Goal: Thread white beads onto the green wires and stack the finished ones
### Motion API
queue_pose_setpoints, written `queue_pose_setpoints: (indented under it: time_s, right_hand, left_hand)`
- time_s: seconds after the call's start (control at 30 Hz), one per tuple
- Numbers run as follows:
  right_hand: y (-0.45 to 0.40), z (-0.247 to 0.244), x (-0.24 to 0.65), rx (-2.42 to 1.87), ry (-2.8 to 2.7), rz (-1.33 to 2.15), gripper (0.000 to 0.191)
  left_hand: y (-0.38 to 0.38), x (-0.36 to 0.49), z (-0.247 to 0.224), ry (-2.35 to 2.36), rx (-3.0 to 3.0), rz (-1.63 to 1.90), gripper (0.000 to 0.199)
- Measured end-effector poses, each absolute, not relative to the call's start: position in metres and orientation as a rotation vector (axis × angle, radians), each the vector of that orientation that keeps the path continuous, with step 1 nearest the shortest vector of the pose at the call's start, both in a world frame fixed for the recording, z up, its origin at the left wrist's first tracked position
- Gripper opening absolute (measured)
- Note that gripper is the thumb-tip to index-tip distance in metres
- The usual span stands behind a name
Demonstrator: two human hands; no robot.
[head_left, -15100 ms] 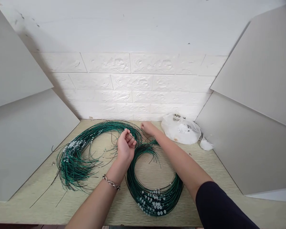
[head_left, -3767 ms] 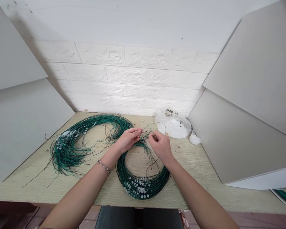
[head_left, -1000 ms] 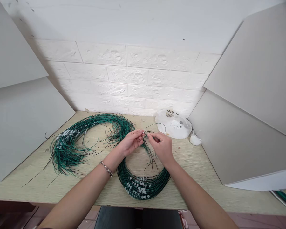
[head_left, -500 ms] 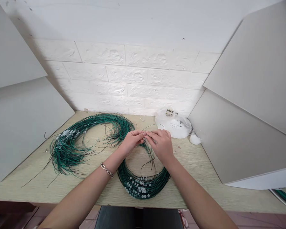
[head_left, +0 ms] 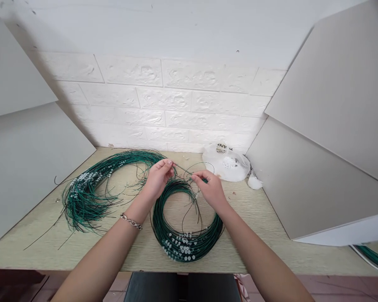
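Your left hand (head_left: 159, 178) and your right hand (head_left: 211, 189) are each closed in a thumb-and-finger pinch on the thin dark strand (head_left: 183, 169), which runs between them near the green coil (head_left: 159, 216). On the counter (head_left: 258, 220), the plastic bag (head_left: 222, 171) carries dark print; only "AN" is clearly readable.

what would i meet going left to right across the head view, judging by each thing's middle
loose green wire bundle, left hand, round wire coil, right hand, plastic bag, small white lump, green strands at the right edge
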State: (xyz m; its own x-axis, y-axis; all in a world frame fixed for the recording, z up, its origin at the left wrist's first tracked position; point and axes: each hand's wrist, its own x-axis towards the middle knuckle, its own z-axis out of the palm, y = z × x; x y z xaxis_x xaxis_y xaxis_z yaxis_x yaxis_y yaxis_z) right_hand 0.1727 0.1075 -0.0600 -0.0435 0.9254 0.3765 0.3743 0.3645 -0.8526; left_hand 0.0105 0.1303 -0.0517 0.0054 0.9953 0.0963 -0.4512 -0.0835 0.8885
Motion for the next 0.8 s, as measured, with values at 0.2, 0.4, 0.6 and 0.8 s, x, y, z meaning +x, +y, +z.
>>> queue_pose_setpoints:
  time_s: [0.2, 0.4, 0.6, 0.8]
  right_hand:
    - [0.107, -0.067, 0.161, -1.07, -1.463, 1.244, 0.021]
    - [0.102, -0.069, 0.15, -0.862, -1.322, 1.512, 0.021]
    - [0.101, -0.066, 0.151, -0.795, -1.275, 1.441, 0.018]
    - [0.1, -0.067, 0.152, -0.672, -1.191, 1.638, 0.026]
  left_hand:
    - [0.135, 0.003, -0.044, 0.779, 0.829, 1.642, 0.016]
    - [0.14, 0.003, -0.031, 0.741, 0.805, 1.747, 0.017]
    - [0.149, -0.001, -0.005, 0.669, 0.801, 1.866, 0.013]
    - [0.156, 0.001, -0.001, 0.595, 0.753, 1.886, 0.009]
